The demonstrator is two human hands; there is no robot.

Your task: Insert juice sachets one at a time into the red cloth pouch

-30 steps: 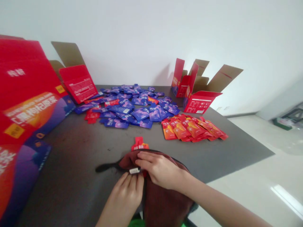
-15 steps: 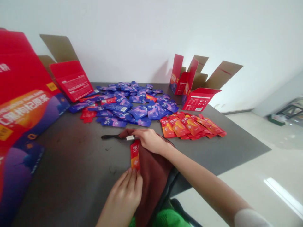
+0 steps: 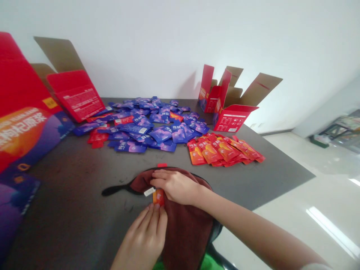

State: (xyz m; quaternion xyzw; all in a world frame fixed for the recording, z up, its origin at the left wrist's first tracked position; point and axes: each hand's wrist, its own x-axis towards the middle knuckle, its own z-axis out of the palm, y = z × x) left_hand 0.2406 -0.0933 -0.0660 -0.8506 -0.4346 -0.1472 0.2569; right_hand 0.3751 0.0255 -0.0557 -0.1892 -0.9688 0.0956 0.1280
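Observation:
A red-orange sachet (image 3: 158,197) lies on the grey table, partly covered by a brown cloth (image 3: 185,228) with black edging, a loop and a small white label. My left hand (image 3: 144,234), fingers pressed together, grips the sachet's lower end. Bunched on the cloth over the sachet's middle is my right hand (image 3: 177,186), its fingers curled around the fabric. The sachet's top end pokes out beyond the far edge of the cloth. Part of the cloth hangs toward me over the near side of the table.
A heap of purple sachets (image 3: 146,127) with some red ones mixed in lies at the back. To its right is a pile of red sachets (image 3: 225,149). Open red boxes stand at the left (image 3: 75,93) and back right (image 3: 232,119). The table (image 3: 281,168) ends at the right.
The cloth has been laid across the sachet, its edge and loop now spread nearer to me. My right hand has moved down along the sachet; my left hand stays at its lower end.

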